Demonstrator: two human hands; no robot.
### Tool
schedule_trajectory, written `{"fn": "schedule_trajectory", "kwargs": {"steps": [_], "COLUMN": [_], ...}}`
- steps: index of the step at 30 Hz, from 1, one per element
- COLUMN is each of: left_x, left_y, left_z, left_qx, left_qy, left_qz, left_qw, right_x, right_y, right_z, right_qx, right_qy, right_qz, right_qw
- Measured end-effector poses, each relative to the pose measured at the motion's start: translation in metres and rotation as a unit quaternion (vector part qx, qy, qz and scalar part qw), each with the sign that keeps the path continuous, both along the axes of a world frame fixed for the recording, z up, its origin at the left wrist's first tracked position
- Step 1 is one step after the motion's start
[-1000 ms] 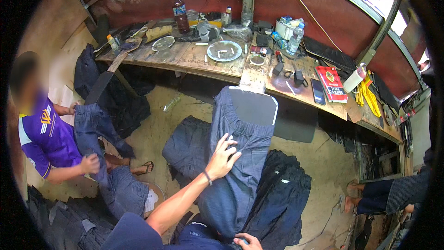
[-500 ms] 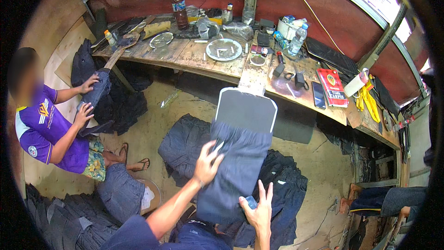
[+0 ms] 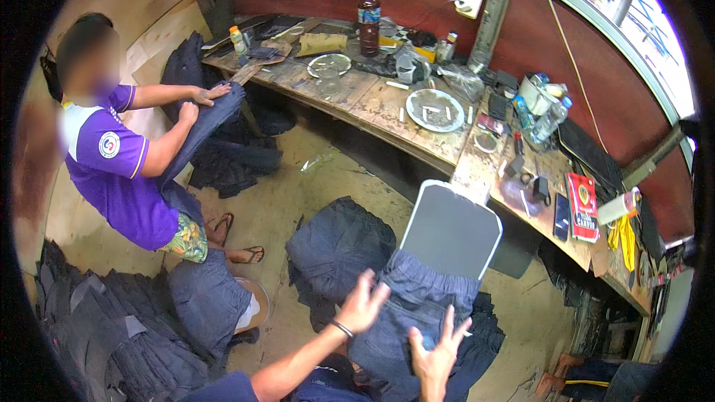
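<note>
A dark denim garment with a gathered elastic waistband [image 3: 424,305] is pulled over a grey white-edged board [image 3: 450,227], which juts from the workbench toward me. My left hand [image 3: 363,304], fingers apart, is at the garment's left edge beside the waistband; nothing shows in it. Over the garment's lower right part is my right hand [image 3: 439,350]. Its first two fingers are stretched apart, and a small blue block [image 3: 428,340] shows partly between thumb and palm.
The wooden workbench [image 3: 357,104] carries a round plate [image 3: 435,110], bottles, a phone [image 3: 561,216] and a red book [image 3: 582,205]. At left a co-worker in a purple shirt [image 3: 123,193] handles a dark garment on another board. Dark garment piles [image 3: 339,242] lie on the floor.
My view has turned left, so the scene sits further right. My left hand has moved off the garment's middle to its left edge. The co-worker's hands have moved up the board.
</note>
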State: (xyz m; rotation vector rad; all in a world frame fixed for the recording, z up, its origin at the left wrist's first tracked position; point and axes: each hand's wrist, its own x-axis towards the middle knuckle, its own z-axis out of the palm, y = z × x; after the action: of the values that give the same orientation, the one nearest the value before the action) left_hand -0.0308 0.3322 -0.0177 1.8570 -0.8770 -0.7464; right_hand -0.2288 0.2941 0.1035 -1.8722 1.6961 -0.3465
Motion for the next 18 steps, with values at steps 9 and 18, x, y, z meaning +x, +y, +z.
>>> {"fn": "schedule_trajectory", "kwargs": {"steps": [9, 18], "left_x": [0.07, 0.032], "left_y": [-0.181, -0.196], "left_z": [-0.05, 0.028], "left_qx": [0.098, -0.041], "left_qy": [0.05, -0.299], "left_qz": [-0.122, -0.086], "left_qw": [0.986, 0.949], "right_x": [0.022, -0.025], "right_y": [-0.174, -0.199], "right_z": [-0.053, -0.046], "right_qx": [0.067, 0.118], "right_qy": [-0.006, -0.081], "right_qz": [-0.007, -0.033], "right_qw": [0.998, 0.989]}}
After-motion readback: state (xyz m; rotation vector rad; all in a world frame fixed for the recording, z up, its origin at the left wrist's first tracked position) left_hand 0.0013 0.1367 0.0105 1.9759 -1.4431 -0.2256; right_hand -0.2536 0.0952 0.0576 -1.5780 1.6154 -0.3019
